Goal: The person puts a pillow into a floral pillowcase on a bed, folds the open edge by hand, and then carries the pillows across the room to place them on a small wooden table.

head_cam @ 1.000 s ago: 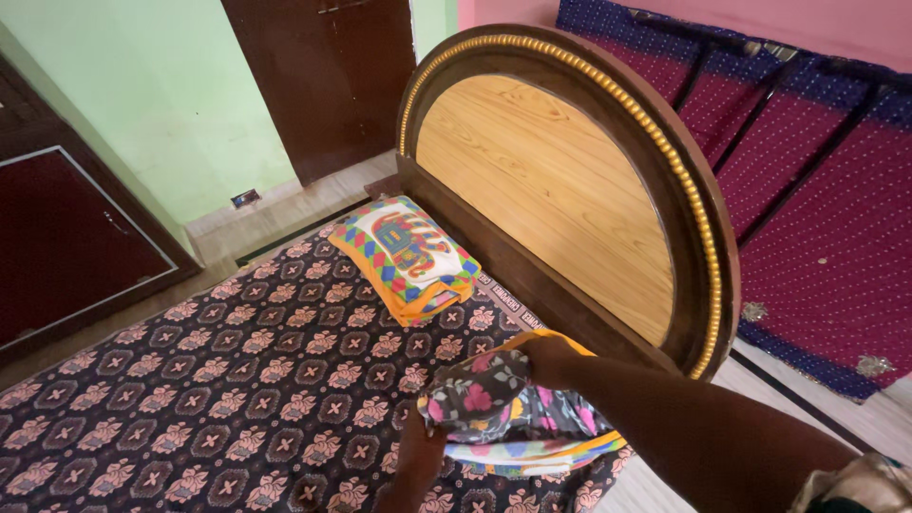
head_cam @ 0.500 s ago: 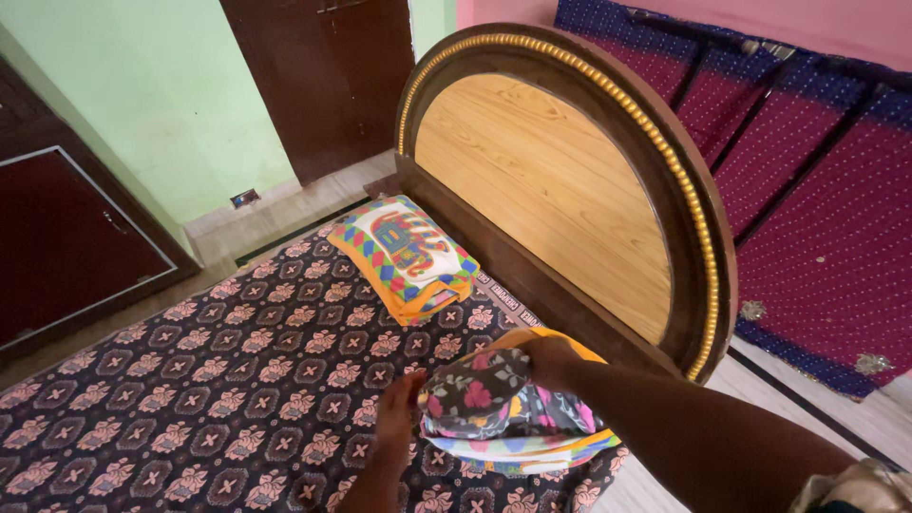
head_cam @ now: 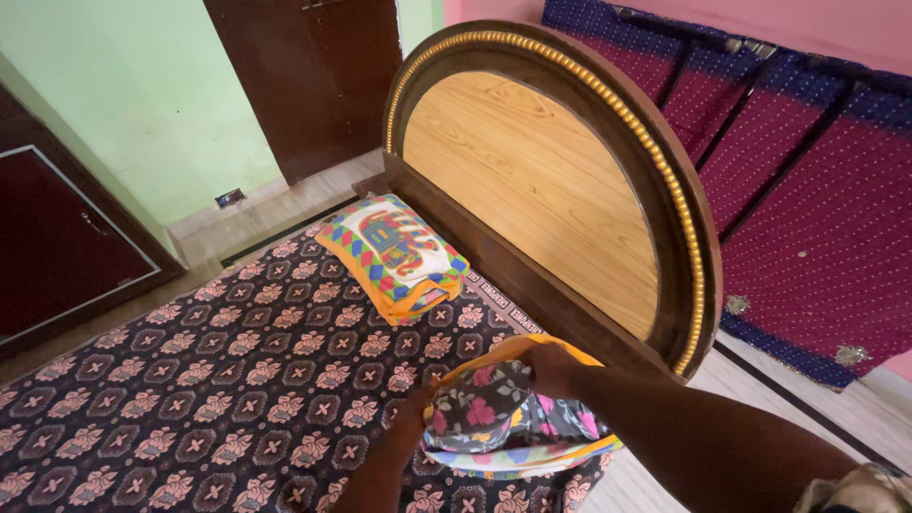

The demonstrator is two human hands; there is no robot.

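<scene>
A dark floral cloth (head_cam: 475,413) lies bunched over a near pillow (head_cam: 532,463) with orange and multicoloured edges, at the bed's near right corner. My right hand (head_cam: 551,366) grips the cloth's top end, close to the headboard. My left hand (head_cam: 418,407) holds the cloth's left edge, with its fingers partly hidden by the fabric. A second pillow (head_cam: 394,252), with an orange border and an elephant print, lies flat further up the bed against the headboard.
The bed has a dark sheet (head_cam: 190,399) with pink flower motifs. Behind it stands a round wooden headboard (head_cam: 532,180) with a gold beaded rim. Magenta and blue dotted curtains (head_cam: 807,218) hang on the right. Dark wooden doors (head_cam: 304,76) stand at the back and a cabinet (head_cam: 57,247) on the left.
My left hand came out from under the pillow, rose along its left side and closed on the cloth's edge. My right hand kept its grip. The view shifted slightly.
</scene>
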